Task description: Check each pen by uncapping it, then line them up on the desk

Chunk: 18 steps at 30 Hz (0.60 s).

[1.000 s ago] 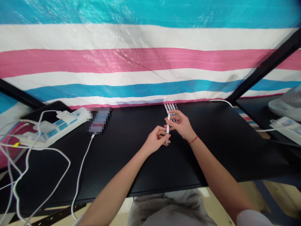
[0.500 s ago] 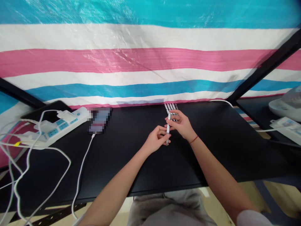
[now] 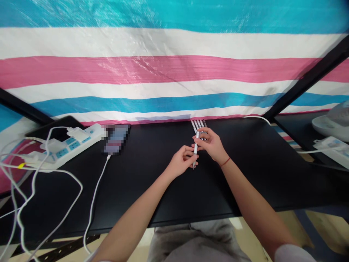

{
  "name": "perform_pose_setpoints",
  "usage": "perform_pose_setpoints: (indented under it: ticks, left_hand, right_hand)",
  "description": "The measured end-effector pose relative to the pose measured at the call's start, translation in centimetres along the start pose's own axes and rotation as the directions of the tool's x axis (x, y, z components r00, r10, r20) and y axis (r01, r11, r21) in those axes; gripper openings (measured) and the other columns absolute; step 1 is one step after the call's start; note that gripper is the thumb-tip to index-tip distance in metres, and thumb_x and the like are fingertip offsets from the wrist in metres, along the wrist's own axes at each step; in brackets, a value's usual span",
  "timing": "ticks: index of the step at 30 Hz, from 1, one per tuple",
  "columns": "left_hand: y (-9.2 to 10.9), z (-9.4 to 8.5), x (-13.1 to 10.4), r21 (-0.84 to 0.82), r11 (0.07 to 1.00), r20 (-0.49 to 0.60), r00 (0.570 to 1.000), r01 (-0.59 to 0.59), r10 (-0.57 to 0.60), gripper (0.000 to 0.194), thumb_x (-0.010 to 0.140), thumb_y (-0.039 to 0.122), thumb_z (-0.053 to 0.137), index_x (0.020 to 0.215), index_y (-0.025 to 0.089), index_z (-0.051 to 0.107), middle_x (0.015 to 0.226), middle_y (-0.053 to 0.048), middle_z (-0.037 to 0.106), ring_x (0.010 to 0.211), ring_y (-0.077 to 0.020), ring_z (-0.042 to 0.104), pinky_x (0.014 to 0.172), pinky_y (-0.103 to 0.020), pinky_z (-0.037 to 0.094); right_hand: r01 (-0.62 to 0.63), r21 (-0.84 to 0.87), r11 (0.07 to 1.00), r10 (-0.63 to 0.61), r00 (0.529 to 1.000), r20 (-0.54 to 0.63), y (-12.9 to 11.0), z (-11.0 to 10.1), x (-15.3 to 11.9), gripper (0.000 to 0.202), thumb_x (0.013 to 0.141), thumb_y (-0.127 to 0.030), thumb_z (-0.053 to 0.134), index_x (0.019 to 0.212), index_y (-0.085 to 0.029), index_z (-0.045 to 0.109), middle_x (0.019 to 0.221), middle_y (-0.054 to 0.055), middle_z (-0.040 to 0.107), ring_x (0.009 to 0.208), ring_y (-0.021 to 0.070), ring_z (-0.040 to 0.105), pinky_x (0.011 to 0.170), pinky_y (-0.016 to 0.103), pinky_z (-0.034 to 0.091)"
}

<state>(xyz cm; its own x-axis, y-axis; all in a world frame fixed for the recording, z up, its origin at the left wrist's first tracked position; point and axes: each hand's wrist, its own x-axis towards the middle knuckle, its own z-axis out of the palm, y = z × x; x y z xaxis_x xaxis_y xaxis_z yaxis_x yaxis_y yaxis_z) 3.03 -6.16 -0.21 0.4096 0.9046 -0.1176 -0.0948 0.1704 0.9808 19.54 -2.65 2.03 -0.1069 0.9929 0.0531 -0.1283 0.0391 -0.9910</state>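
A white pen (image 3: pixel 195 147) is held nearly upright in the picture between both hands, its grey tip pointing toward me. My left hand (image 3: pixel 181 161) pinches the lower part near the tip. Higher up, my right hand (image 3: pixel 209 145), with a red string at the wrist, grips the upper part between thumb and fingers. Just beyond the right hand, several similar white pens (image 3: pixel 198 124) lie side by side on the black table (image 3: pixel 152 145), partly hidden by its fingers.
On the left, a white power strip (image 3: pixel 73 145) holds plugs and tangled white cables (image 3: pixel 34 189). A blurred phone (image 3: pixel 116 139) is on a charging cable. A striped sheet (image 3: pixel 163 69) hangs behind the table. At right are a white bowl (image 3: pixel 327 127) and another power strip (image 3: pixel 334 147).
The upper end of the pen has tilted very slightly to the right. Both hands keep nearly the same place and hold.
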Motion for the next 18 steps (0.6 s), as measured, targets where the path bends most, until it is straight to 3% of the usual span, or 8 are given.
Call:
perform_pose_setpoints:
  ticks: [6, 10, 14, 18]
  left_hand:
    - [0.1, 0.2, 0.0, -0.049, 0.999, -0.013, 1.0, 0.008, -0.009, 0.041, 0.075, 0.04, 0.072, 0.102, 0.016, 0.053, 0.096, -0.008, 0.067, 0.07, -0.0139, 0.068, 0.064, -0.03, 0.057]
    - [0.1, -0.1, 0.4, -0.097, 0.992, -0.17, 0.984, -0.078, 0.061, 0.048, 0.073, 0.038, 0.074, 0.112, 0.018, 0.055, 0.099, -0.008, 0.068, 0.083, -0.0171, 0.068, 0.072, -0.031, 0.057]
    - [0.3, -0.9, 0.7, -0.139, 0.978, -0.359, 0.928, -0.156, 0.097, 0.037, 0.073, 0.037, 0.073, 0.102, 0.017, 0.061, 0.104, -0.007, 0.068, 0.097, -0.0178, 0.065, 0.086, -0.031, 0.053]
    - [0.3, -1.2, 0.9, -0.138, 0.98, -0.377, 0.923, -0.143, 0.081, 0.035, 0.07, 0.035, 0.075, 0.098, 0.018, 0.063, 0.097, -0.002, 0.065, 0.087, -0.0134, 0.064, 0.086, -0.03, 0.053]
  right_hand:
    - [-0.01, -0.016, 1.0, 0.01, 1.0, 0.001, 0.1, 0.2, 0.1, 0.064, 0.07, -0.045, 0.075, 0.123, -0.026, 0.045, 0.1, 0.004, 0.066, 0.075, 0.0197, 0.07, 0.062, 0.034, 0.061]
    - [0.064, -0.131, 0.989, -0.063, 0.998, 0.016, 0.2, 0.2, 0.0, 0.053, 0.075, -0.047, 0.07, 0.119, -0.025, 0.05, 0.098, 0.004, 0.064, 0.075, 0.0173, 0.067, 0.058, 0.03, 0.058]
    - [0.236, -0.487, 0.841, -0.14, 0.964, 0.224, 0.4, 0.9, -0.6, 0.028, 0.078, -0.043, 0.067, 0.094, -0.021, 0.063, 0.079, 0.001, 0.064, 0.068, 0.0145, 0.061, 0.061, 0.027, 0.052]
    - [0.356, -0.624, 0.696, -0.204, 0.931, 0.304, 0.7, 1.8, -0.9, 0.015, 0.085, -0.034, 0.057, 0.085, -0.021, 0.065, 0.076, 0.002, 0.066, 0.067, 0.0147, 0.06, 0.062, 0.027, 0.049]
